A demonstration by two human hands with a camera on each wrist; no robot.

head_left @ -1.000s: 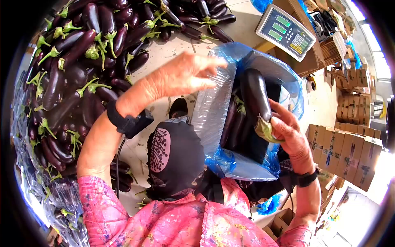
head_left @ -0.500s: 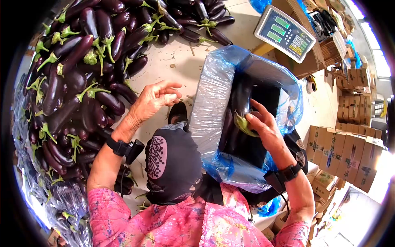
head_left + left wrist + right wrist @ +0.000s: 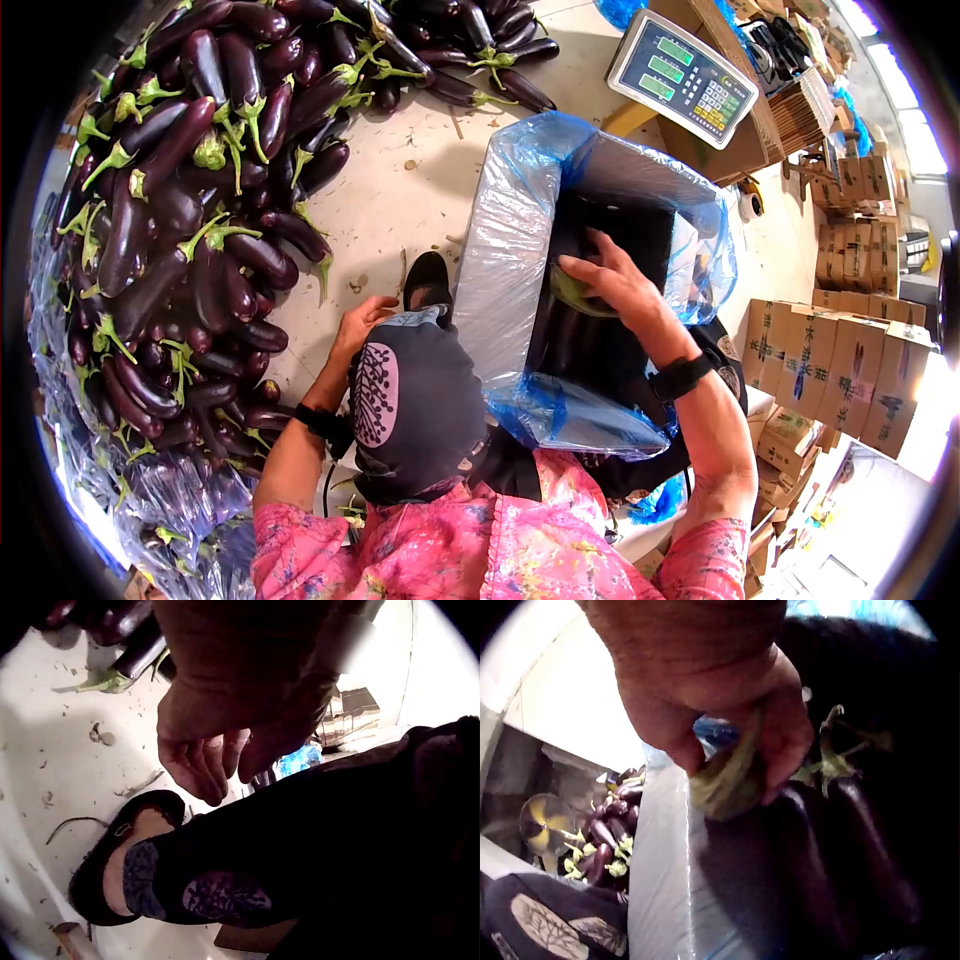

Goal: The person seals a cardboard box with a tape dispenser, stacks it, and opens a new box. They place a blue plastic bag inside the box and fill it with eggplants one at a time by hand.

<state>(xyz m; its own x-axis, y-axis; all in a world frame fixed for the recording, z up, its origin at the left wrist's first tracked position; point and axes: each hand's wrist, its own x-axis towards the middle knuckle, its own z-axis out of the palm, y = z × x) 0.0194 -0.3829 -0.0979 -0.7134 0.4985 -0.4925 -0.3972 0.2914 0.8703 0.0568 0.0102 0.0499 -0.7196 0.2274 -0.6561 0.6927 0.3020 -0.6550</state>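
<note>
My right hand point(image 3: 622, 285) reaches down inside a box lined with blue plastic point(image 3: 508, 240). Its thumb and fingers pinch a dark purple eggplant point(image 3: 724, 787) at the green stem cap, seen closely in the right wrist view. More eggplants point(image 3: 866, 851) lie side by side in the box, close beside the held one. My left hand point(image 3: 362, 322) hangs loosely curled beside the knee, holding nothing. In the left wrist view its fingers point(image 3: 201, 769) droop over the dark trouser leg.
A large heap of eggplants point(image 3: 190, 240) covers the floor on the left and at the back. Behind the box stands a scale display point(image 3: 683, 78). Stacked cartons point(image 3: 835, 370) stand to the right. A shoe point(image 3: 428, 280) is on the floor left of the box.
My right hand has lowered the eggplant into the box, moving leftward and down. My left hand has drawn back from beside the box to the knee.
</note>
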